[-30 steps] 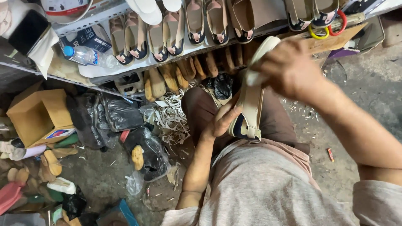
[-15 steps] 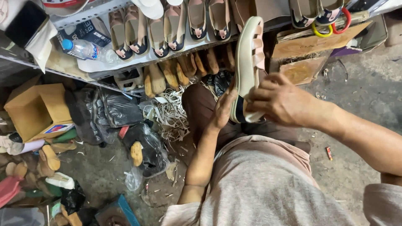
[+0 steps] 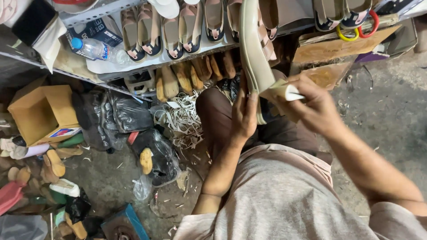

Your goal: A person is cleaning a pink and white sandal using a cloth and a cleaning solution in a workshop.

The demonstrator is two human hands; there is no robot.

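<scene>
Left hand point(image 3: 243, 116) closed on the heel end of a cream sandal point(image 3: 253, 53), sole edge up, toe pointing to 12 o'clock over the shelf point(image 3: 111, 71). Right hand point(image 3: 311, 106) at 3 o'clock of it, pinching a small cream wedge point(image 3: 284, 91) touching the sole. Strap scraps point(image 3: 180, 122) at 9 o'clock.

smooth matt cream sandal point(image 3: 252, 53), rough concrete floor point(image 3: 391, 111)

We note a light grey-beige short-sleeved shirt point(image 3: 284, 200), heathered, loose, with sleeve hems ending above the elbows. Brown trousers point(image 3: 218, 115) cover the raised knees. Both forearms bare. The left hand point(image 3: 243, 116) and right hand point(image 3: 311, 106) show no gloves, rings or watch.
</scene>
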